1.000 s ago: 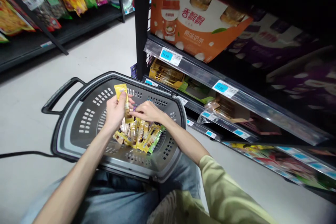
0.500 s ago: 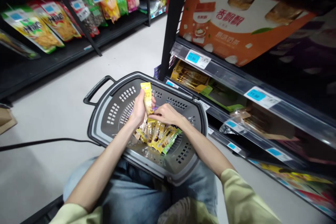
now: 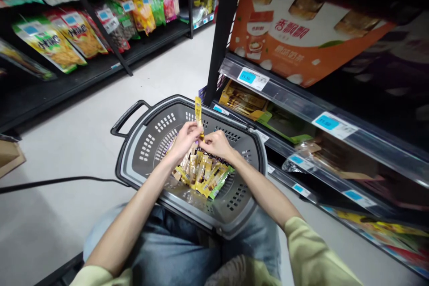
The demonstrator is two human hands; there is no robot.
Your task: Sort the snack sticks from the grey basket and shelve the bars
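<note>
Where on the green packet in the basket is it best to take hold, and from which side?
I would pinch the green packet by its long outer edge, coming from the right, probably with the right hand. The packet lies slantwise, with yellow packets along its left side, while bare basket borders its right edge.

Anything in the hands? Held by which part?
Yes, a slim yellow sachet: the left hand pinches its lower part, top end sticking up. The right hand is at its bottom end; whether it grips can't be told.
</note>
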